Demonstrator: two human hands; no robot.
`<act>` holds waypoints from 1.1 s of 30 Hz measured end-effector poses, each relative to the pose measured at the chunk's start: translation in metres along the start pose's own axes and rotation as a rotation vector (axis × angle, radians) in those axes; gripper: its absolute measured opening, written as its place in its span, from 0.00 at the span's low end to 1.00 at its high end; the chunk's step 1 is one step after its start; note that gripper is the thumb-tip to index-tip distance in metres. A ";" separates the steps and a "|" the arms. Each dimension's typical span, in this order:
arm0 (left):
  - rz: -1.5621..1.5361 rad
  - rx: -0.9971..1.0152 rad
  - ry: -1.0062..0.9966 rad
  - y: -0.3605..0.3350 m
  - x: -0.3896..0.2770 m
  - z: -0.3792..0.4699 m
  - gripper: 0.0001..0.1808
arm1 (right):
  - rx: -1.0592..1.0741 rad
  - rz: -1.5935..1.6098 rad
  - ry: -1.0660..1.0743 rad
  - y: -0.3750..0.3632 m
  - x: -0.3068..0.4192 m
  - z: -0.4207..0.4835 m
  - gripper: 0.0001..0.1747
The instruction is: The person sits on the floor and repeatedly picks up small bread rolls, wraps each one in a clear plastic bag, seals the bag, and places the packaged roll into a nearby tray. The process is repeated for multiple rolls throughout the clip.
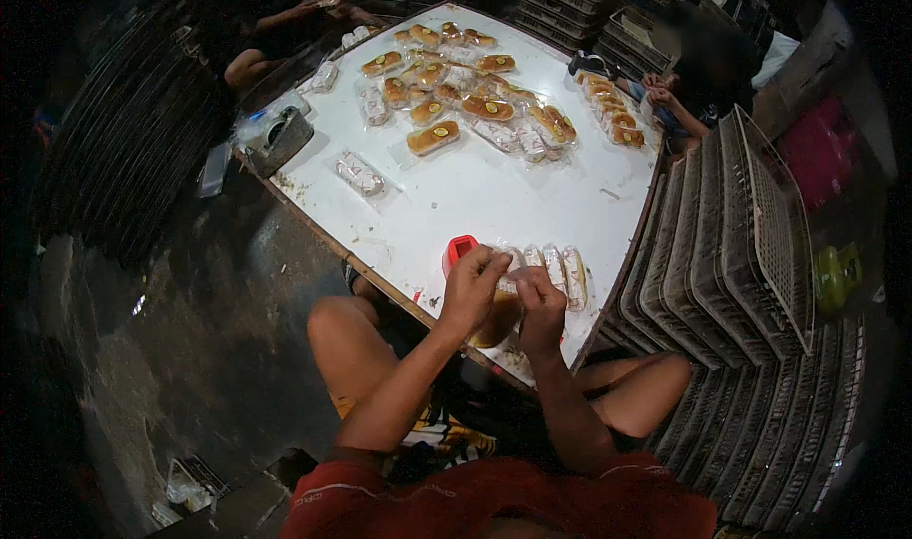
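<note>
Both hands meet over the near corner of a white table. My left hand and my right hand pinch clear plastic film between their fingertips. A red plastic holder stands just beyond my left hand. Several wrapped bread rolls lie in a row right of my hands. Below my fingers is a brownish-yellow round thing, partly hidden. Farther off lies a heap of bread rolls in clear bags, some showing round yellow stickers. One wrapped roll lies apart at the left.
A grey metal box sits on the left edge. Stacked plastic crates stand close along the right side. A co-worker sits at the far right beside a row of rolls; another person's arms show at the far left.
</note>
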State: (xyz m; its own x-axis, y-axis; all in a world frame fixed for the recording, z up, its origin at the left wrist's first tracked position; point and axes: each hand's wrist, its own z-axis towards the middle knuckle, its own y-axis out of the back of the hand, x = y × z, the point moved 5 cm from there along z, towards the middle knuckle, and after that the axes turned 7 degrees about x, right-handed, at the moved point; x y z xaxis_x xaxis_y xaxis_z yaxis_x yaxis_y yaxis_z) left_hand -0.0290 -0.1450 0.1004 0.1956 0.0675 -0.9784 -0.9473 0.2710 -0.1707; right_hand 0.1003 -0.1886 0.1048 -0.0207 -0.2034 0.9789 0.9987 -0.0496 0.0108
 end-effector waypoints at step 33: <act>0.074 -0.369 -0.075 -0.010 -0.010 -0.015 0.10 | -0.245 0.046 0.099 -0.023 -0.015 0.022 0.05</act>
State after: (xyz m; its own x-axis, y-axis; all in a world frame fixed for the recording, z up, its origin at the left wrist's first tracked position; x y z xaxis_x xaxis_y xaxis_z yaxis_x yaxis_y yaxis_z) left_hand -0.0247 -0.1627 0.1099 0.1285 0.1479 -0.9806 -0.9845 -0.1000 -0.1441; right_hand 0.0787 -0.1628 0.0949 0.0080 -0.3048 0.9524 0.9579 -0.2710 -0.0947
